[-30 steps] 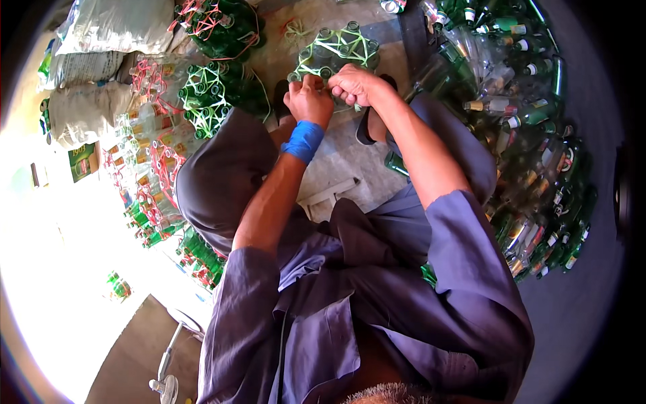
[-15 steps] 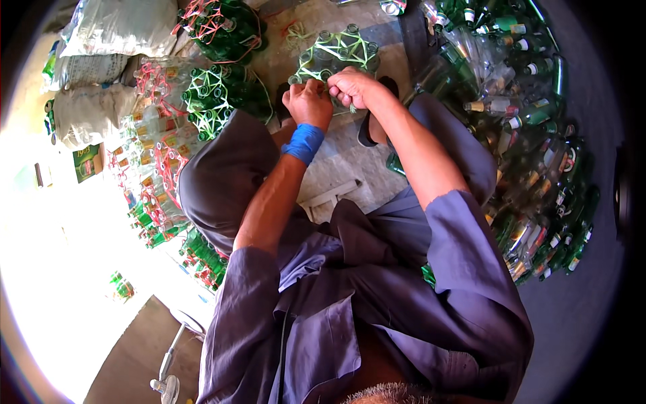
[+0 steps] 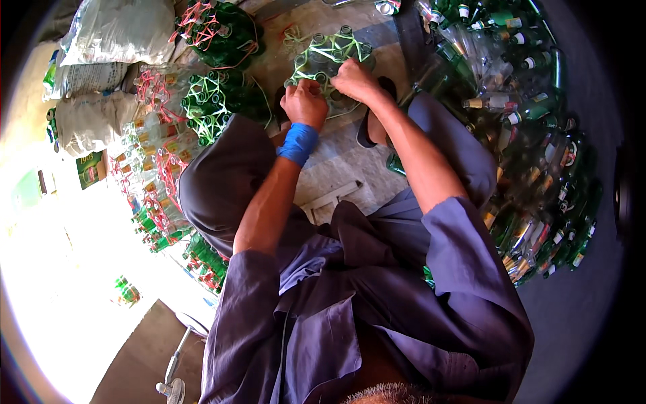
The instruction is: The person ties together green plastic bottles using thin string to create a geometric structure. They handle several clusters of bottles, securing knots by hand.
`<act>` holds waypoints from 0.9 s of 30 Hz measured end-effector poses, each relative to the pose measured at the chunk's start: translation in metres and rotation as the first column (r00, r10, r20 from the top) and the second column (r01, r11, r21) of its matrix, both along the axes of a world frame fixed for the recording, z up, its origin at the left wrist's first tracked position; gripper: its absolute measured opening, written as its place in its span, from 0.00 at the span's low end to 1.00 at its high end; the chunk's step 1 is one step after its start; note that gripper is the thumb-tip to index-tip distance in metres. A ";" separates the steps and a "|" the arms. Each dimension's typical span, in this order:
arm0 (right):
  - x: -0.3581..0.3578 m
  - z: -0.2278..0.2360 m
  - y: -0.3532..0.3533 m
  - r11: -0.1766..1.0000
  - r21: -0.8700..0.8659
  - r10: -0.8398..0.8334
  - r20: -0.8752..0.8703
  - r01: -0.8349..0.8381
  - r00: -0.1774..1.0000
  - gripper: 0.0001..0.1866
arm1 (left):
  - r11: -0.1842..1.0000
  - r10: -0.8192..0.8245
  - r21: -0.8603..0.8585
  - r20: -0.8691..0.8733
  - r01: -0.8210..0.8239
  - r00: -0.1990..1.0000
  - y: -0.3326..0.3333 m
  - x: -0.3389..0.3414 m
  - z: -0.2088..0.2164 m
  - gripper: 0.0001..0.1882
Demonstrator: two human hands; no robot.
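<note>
In front of me stands a bundle of glass bottles (image 3: 321, 65), their necks laced together with pale green string (image 3: 331, 48). My left hand (image 3: 305, 104), with a blue wrap around its wrist, is closed at the bundle's near left edge, pinching the string. To its right, my right hand (image 3: 355, 79) is also closed on the string over the bundle's near side. The fingertips of both hands are partly hidden by the hands themselves, and the exact run of string between them is too fine to follow.
Bundles of green bottles (image 3: 235, 97) tied with green and red string stand to the left, near white sacks (image 3: 118, 30). A large heap of loose bottles (image 3: 531, 121) fills the right side. A pale bar (image 3: 336, 194) lies on the floor between my legs.
My right hand has shifted slightly up and over the bundle, its fingers turned more downward. My left hand has dropped slightly. The string end seen below the right hand no longer shows.
</note>
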State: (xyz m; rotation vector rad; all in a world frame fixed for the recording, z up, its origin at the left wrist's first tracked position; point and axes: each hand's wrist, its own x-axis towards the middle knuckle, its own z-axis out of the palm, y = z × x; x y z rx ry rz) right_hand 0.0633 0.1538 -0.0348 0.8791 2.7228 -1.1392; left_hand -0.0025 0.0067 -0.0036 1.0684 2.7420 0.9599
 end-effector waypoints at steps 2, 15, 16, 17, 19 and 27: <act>0.003 0.003 0.001 0.998 -0.003 -0.064 0.012 0.064 0.998 0.13 | 0.999 -0.015 -0.035 0.019 0.015 1.000 0.001 -0.001 0.003 0.05; 0.018 0.088 -0.040 0.941 0.310 -0.128 -0.046 0.136 0.991 0.08 | 0.996 0.028 -0.092 0.037 -0.025 0.999 -0.003 -0.007 0.005 0.03; 0.021 0.089 -0.042 0.885 0.432 -0.112 -0.164 0.174 0.980 0.07 | 0.995 0.026 -0.099 0.018 -0.024 0.999 -0.003 -0.006 0.008 0.03; 0.023 0.090 -0.044 0.884 0.434 -0.112 -0.162 0.173 0.980 0.07 | 0.995 0.026 -0.098 0.020 -0.024 0.999 -0.003 -0.007 0.010 0.03; 0.025 0.096 -0.045 0.858 0.491 0.006 -0.305 0.152 0.952 0.06 | 0.994 0.037 -0.100 0.039 -0.033 0.999 -0.002 -0.007 0.011 0.04; 0.020 0.067 -0.069 0.883 0.470 0.070 -0.101 -0.014 0.992 0.11 | 0.996 0.067 -0.074 0.127 -0.058 0.990 -0.001 -0.011 0.006 0.04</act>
